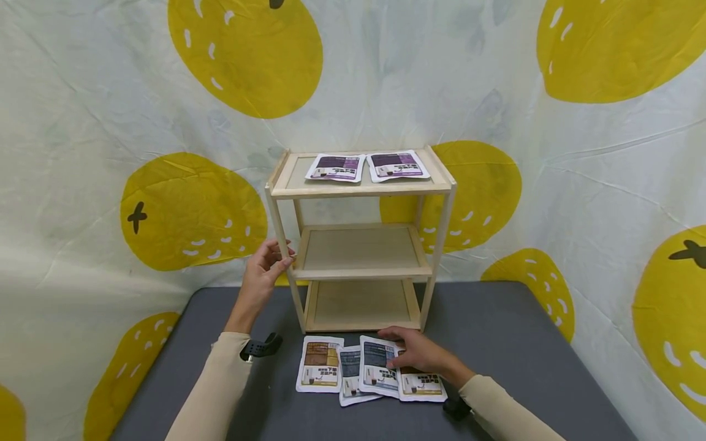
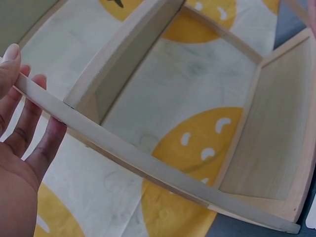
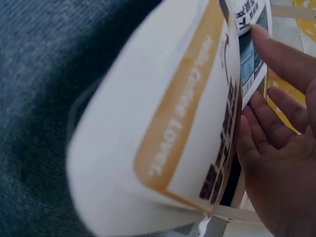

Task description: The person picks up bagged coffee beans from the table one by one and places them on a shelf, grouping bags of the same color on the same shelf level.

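The upper blue packet lay near the middle of a row on the dark tabletop, in front of the wooden shelf, and the right hand was pinching it by its right side, thumb on the printed face and fingers behind. It partly covered the lower blue packet; the left brown packet lay at the left end of the row, and the right brown packet lay at the other end, partly hidden by the hand. Up on the top tier, the left purple packet and the right purple packet rested flat, side by side. Judging by that split, the two purple packets looked finished with, while the two blue and two brown ones were left, a blue one being the piece in hand. The left hand had its thumb and fingers curled round the left front post beside the middle tier, seemingly to steady it. Behind hung a pale cloth with big yellow fruit shapes.
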`<state>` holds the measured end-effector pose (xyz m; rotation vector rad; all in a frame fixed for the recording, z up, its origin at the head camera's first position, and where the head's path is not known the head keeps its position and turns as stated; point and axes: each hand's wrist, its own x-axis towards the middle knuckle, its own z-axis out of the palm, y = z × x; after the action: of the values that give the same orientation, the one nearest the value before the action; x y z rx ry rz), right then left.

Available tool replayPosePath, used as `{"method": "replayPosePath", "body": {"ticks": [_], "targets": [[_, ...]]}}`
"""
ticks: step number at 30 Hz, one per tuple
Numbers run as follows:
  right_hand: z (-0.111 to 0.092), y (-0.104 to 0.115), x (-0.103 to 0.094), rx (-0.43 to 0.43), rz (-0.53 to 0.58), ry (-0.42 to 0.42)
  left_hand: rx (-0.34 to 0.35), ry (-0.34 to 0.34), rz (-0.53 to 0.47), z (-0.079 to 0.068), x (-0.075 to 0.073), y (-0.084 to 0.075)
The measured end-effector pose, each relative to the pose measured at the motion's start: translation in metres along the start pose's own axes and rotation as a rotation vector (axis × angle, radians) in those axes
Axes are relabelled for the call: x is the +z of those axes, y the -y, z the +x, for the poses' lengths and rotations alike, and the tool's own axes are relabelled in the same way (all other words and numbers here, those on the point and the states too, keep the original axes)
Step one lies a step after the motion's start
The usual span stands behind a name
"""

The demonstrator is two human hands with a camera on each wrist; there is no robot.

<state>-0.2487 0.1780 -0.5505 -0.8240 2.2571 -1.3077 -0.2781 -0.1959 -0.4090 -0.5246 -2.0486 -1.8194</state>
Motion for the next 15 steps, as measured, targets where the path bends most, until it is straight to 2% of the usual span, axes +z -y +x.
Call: {"method": "replayPosePath", "body": {"ticks": [4,9,11,15], "targets": [[0.002,0.004,0.003,0.009,-0.059,-0.013,0.025,0.002,0.011,0.000,-0.001,0.002],[0.004,0.012,0.006,-0.031,-0.179,-0.048,0.046,0.012,0.006,0.000,-0.001,0.002],[0.005,0.013,0.007,-0.050,-0.226,-0.055,0.046,0.011,0.008,-0.001,-0.001,0.002],[0.009,0.016,0.004,-0.050,-0.251,-0.053,0.032,0.007,0.020,-0.001,-0.001,0.002]]}}
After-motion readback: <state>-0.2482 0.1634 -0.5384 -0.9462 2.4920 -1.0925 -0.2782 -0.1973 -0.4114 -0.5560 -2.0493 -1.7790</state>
